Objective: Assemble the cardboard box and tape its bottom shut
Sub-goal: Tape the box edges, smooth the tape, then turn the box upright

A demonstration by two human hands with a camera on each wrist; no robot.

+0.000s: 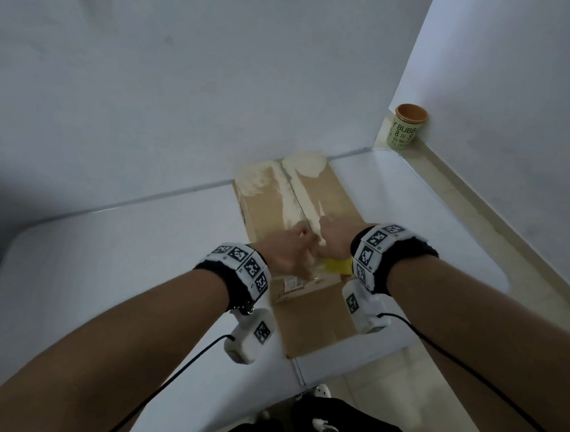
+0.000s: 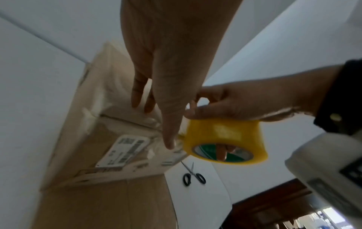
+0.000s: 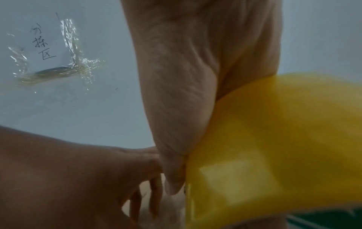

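Note:
A brown cardboard box (image 1: pixel 334 194) stands on the white table (image 1: pixel 109 270), its shut flaps facing up and streaked with old tape residue. At the box's near edge my left hand (image 1: pixel 304 239) lies on top with straight fingers (image 2: pixel 137 99). Its thumb (image 2: pixel 170 139) presses down on the near face beside a white label (image 2: pixel 125 150). My right hand (image 1: pixel 331 236) grips a yellow tape roll (image 2: pixel 225 137) right next to that thumb, with fingers through the core. In the right wrist view the yellow roll (image 3: pixel 274 147) sits against my right thumb (image 3: pixel 176 170).
Black-handled scissors (image 2: pixel 192 175) lie on the table right of the box. A green paper cup (image 1: pixel 407 127) stands on a ledge at the far right corner. White walls close in behind and to the right. A handwritten paper (image 3: pixel 43 45) is taped to the wall.

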